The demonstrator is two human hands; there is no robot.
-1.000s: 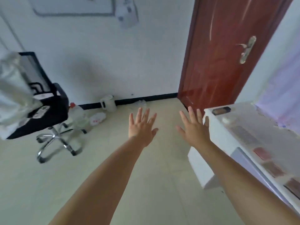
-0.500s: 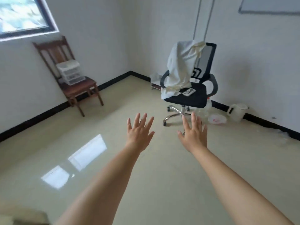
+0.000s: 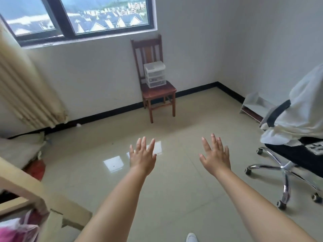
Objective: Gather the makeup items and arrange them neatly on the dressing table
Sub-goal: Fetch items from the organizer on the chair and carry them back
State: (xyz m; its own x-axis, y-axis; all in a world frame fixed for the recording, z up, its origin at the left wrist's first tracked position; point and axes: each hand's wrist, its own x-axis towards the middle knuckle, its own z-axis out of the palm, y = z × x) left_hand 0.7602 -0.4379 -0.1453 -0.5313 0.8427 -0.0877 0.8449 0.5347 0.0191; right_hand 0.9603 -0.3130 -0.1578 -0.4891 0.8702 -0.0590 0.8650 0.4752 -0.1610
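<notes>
Bedroom floor, glossy beige tile, fills the near view, with a shoe tip at the bottom edge. Near left: a beige furniture frame with a pink bag beside it.

Both arms reach forward over the tile. The left hand has its fingers straight and spread and holds nothing; the right hand is the same, released and empty. They are well apart from each other and touch nothing.

Change: a second ago the view faced a red door with a white table at the right; half a second ago it had swung to the office chair, with the wooden chair far left. Now the wooden chair sits centre against the far wall, and the office chair, with a white garment draped over it, is pushed to the right edge. So the view keeps turning left; the hand pose is unchanged.

For the task: the small clear drawer organizer on the wooden chair seat likely holds the makeup items, though its contents are too small to tell. It is far from both hands. No dressing table is in view now. Window and curtain are at far left. Judged stage: walking over to fetch, nothing gathered yet.
</notes>
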